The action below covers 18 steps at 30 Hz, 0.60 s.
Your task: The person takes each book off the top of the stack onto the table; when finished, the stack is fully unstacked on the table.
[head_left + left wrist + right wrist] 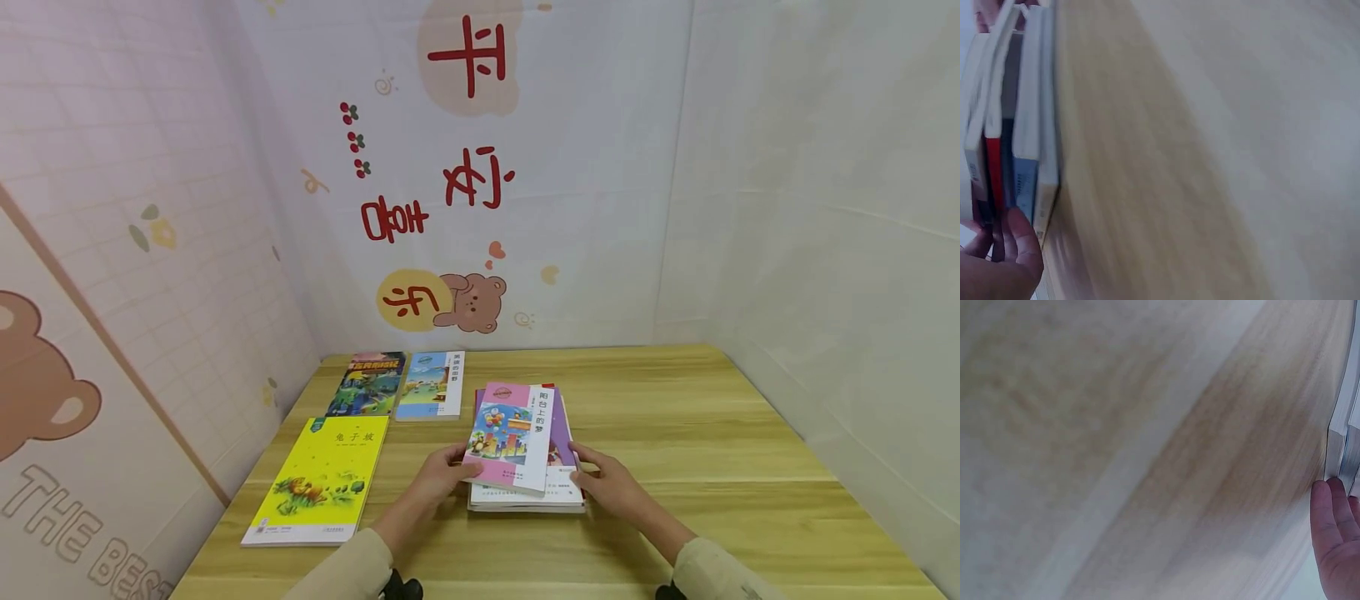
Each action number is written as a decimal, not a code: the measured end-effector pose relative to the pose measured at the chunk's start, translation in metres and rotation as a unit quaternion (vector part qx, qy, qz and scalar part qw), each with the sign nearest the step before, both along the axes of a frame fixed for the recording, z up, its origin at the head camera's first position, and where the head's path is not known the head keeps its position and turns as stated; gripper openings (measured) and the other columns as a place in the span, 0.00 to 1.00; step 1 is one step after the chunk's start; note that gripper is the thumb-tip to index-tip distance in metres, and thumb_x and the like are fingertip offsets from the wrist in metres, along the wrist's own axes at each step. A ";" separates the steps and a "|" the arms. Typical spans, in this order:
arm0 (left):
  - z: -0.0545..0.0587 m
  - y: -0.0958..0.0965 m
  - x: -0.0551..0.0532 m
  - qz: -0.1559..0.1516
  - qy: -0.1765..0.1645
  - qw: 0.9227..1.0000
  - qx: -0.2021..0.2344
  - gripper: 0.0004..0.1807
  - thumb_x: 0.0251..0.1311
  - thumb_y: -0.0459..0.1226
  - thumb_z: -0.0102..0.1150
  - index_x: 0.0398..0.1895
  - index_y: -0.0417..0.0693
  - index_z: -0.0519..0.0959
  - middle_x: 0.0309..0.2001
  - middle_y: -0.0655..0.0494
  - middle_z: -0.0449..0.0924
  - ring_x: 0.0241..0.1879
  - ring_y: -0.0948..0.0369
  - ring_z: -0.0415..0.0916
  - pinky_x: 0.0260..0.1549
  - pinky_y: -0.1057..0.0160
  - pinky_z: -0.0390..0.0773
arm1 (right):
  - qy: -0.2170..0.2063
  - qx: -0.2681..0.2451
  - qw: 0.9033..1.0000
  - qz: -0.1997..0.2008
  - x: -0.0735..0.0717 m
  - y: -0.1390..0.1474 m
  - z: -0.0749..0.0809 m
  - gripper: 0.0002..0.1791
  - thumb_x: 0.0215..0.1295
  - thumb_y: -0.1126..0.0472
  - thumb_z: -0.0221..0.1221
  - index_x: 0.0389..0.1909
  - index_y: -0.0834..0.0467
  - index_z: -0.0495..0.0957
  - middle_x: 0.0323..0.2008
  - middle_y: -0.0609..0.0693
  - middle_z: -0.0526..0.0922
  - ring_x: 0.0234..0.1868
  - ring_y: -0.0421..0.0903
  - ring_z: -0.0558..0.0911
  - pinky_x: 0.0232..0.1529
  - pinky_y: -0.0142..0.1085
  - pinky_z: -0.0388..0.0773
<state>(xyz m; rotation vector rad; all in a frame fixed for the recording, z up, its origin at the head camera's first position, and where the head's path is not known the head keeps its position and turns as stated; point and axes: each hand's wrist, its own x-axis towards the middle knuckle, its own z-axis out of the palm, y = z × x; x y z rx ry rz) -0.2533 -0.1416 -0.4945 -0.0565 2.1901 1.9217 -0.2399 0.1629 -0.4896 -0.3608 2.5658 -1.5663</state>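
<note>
A pile of thin paperback books (525, 502) lies on the wooden table in front of me. Its top one is a pink and white book (498, 437), set askew over a purple-covered book (561, 437). At the near left corner my left hand (438, 483) holds the pink book, thumb on its cover. In the left wrist view the fingers (1025, 240) reach the spines, one of them red (994, 169). My right hand (615, 487) touches the pile's right side; in the right wrist view its straight fingers (1321, 509) meet the page edges.
To the left lies a yellow book (322, 479). Behind it are a dark, colourful book (367, 385) and a blue and white book (431, 385), side by side. Bare wooden table (697, 433) extends to the right. Printed cloth walls (600, 167) enclose the back and sides.
</note>
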 end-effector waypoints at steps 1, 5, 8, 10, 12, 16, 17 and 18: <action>0.000 0.001 0.000 0.003 -0.001 1.000 0.002 0.37 0.63 0.38 0.67 0.70 0.31 0.64 0.54 0.43 0.77 0.44 0.56 0.78 0.46 0.55 0.80 | 0.000 -0.001 1.000 0.003 0.000 0.000 0.000 0.30 0.69 0.66 0.60 0.70 0.68 0.66 0.64 0.72 0.69 0.52 0.63 0.81 0.46 0.47 0.81; 0.002 0.002 0.002 0.016 0.011 1.000 0.016 0.35 0.62 0.34 0.67 0.69 0.29 0.65 0.51 0.42 0.77 0.42 0.56 0.77 0.43 0.55 0.79 | 0.001 -0.003 1.000 0.007 0.000 0.001 -0.001 0.30 0.69 0.66 0.60 0.70 0.68 0.65 0.64 0.73 0.69 0.52 0.63 0.81 0.46 0.44 0.81; 0.003 0.001 0.003 0.020 0.034 0.999 0.033 0.33 0.60 0.30 0.66 0.67 0.26 0.65 0.49 0.41 0.76 0.41 0.56 0.76 0.41 0.57 0.80 | 0.000 -0.005 1.000 0.009 0.000 0.001 -0.001 0.30 0.69 0.66 0.59 0.70 0.67 0.65 0.63 0.73 0.69 0.52 0.64 0.81 0.46 0.45 0.81; 0.003 0.001 0.005 0.021 0.046 0.998 0.048 0.33 0.59 0.27 0.65 0.66 0.25 0.65 0.48 0.41 0.76 0.40 0.57 0.76 0.40 0.58 0.81 | -0.001 -0.005 1.000 0.009 0.000 0.001 -0.001 0.30 0.69 0.66 0.60 0.70 0.67 0.65 0.63 0.73 0.69 0.52 0.63 0.81 0.45 0.45 0.81; 0.005 -0.001 0.007 0.021 0.051 0.997 0.058 0.32 0.59 0.26 0.64 0.66 0.26 0.65 0.47 0.42 0.77 0.39 0.58 0.77 0.40 0.57 0.81 | -0.002 -0.007 1.000 0.007 0.000 0.001 -0.001 0.30 0.69 0.66 0.60 0.70 0.67 0.66 0.63 0.73 0.70 0.51 0.63 0.82 0.45 0.45 0.81; 0.007 -0.008 0.011 0.016 0.057 0.996 0.070 0.32 0.61 0.26 0.62 0.68 0.28 0.63 0.47 0.41 0.79 0.36 0.58 0.79 0.41 0.53 0.81 | 0.000 -0.003 1.000 0.000 -0.001 0.002 -0.001 0.30 0.69 0.65 0.61 0.69 0.67 0.67 0.62 0.72 0.71 0.51 0.63 0.82 0.46 0.46 0.81; 0.007 -0.011 0.012 0.016 0.058 0.996 0.070 0.32 0.62 0.26 0.62 0.68 0.29 0.62 0.48 0.40 0.79 0.36 0.58 0.80 0.41 0.53 0.81 | 0.001 -0.003 1.000 0.000 -0.001 0.002 -0.001 0.30 0.69 0.65 0.61 0.69 0.66 0.67 0.62 0.72 0.71 0.51 0.63 0.82 0.47 0.47 0.81; 0.007 -0.014 0.012 0.016 0.059 0.996 0.073 0.32 0.62 0.26 0.61 0.69 0.29 0.61 0.49 0.39 0.80 0.36 0.58 0.81 0.40 0.53 0.81 | 0.003 -0.003 1.000 0.001 -0.001 0.002 -0.001 0.30 0.69 0.65 0.61 0.69 0.67 0.67 0.62 0.72 0.71 0.51 0.63 0.82 0.47 0.47 0.81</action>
